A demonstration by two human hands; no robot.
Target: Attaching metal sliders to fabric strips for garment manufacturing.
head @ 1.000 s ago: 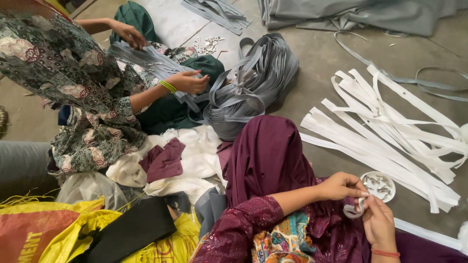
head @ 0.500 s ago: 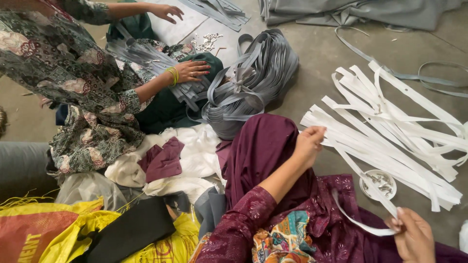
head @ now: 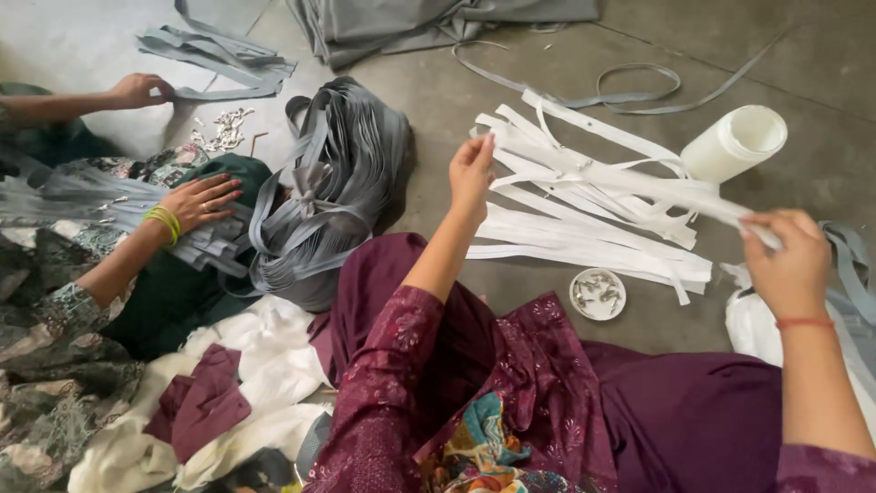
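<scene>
Both hands point(head: 471, 173) point(head: 792, 265) now stretch white strip point(head: 620, 178) taut

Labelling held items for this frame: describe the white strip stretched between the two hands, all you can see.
The white strip is a long, flat, narrow band, apparently woven tape or elastic, plain white. It is pulled fairly taut and runs slightly downhill from the left hand, whose fingers pinch one end, to the right hand, which grips the other. It hangs above a loose pile of white strips on the grey floor. Whether it touches them cannot be told.
</scene>
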